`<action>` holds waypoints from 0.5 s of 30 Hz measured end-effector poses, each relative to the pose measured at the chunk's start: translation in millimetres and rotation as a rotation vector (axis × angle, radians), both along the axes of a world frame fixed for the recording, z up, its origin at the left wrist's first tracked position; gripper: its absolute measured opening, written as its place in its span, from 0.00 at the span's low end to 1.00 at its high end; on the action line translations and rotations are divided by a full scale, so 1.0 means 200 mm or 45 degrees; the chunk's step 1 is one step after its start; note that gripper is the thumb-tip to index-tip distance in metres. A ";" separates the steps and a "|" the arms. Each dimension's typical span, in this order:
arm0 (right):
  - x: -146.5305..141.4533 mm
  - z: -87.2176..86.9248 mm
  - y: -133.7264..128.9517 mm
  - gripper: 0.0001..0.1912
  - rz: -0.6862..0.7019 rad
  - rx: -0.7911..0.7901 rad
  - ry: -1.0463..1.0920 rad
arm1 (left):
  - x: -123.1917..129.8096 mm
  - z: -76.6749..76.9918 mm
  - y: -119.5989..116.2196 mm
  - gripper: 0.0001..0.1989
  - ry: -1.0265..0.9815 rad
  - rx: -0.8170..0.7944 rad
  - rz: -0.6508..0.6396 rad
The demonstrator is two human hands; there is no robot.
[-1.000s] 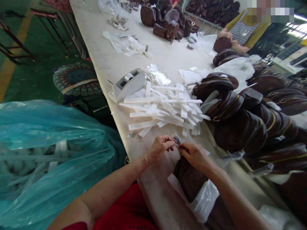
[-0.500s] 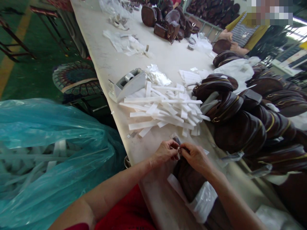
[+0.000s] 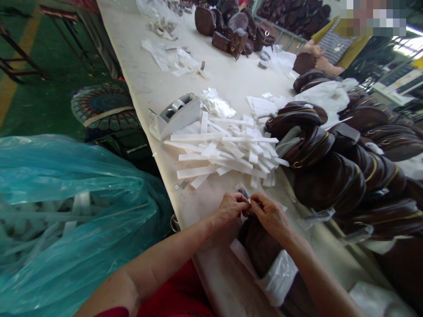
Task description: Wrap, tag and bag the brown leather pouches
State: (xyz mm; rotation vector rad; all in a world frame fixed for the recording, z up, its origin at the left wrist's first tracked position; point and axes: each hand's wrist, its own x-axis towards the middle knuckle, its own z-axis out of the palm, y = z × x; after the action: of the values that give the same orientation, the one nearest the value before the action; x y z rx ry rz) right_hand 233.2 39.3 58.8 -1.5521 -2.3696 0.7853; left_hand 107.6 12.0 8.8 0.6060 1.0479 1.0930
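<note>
My left hand (image 3: 232, 206) and my right hand (image 3: 270, 215) meet over the far end of a dark brown leather bag (image 3: 262, 248). Both are closed in a pinch, fingertips almost touching, on a small whitish piece that is mostly hidden; I cannot tell its kind. Clear plastic wrap (image 3: 243, 192) shows just beyond the fingertips. White foam wrapping (image 3: 280, 278) lies round the nearer part of the bag, under my right forearm.
A heap of white foam strips (image 3: 224, 149) lies beyond my hands, beside a grey tape dispenser (image 3: 176, 115). Brown bags (image 3: 330, 180) are piled on the right. A teal plastic sack (image 3: 82, 255) stands at the left. Across the table a person (image 3: 340, 44) handles a brown bag.
My left hand has shifted slightly right, and its fingers have come closer together against my right fingertips. Less of the whitish piece shows. The bag stays in place.
</note>
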 end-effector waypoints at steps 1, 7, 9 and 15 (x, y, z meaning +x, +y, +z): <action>0.00 0.00 0.00 0.11 -0.007 0.002 0.008 | -0.01 0.00 0.00 0.04 -0.013 0.010 0.011; 0.03 0.02 0.02 0.06 0.149 -0.131 0.004 | -0.08 0.03 -0.02 0.05 -0.265 0.008 -0.028; 0.04 0.04 0.04 0.06 0.217 -0.152 -0.034 | -0.10 0.03 -0.02 0.06 -0.394 -0.023 -0.035; 0.05 0.08 0.05 0.06 0.258 -0.097 -0.332 | -0.11 -0.01 -0.01 0.09 -0.642 -0.074 0.052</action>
State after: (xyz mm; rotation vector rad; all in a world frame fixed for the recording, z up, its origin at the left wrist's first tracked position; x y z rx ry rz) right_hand 242.2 49.2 75.6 -1.5438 -2.7504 0.7608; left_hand 85.1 9.0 7.7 0.2401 0.6515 1.1682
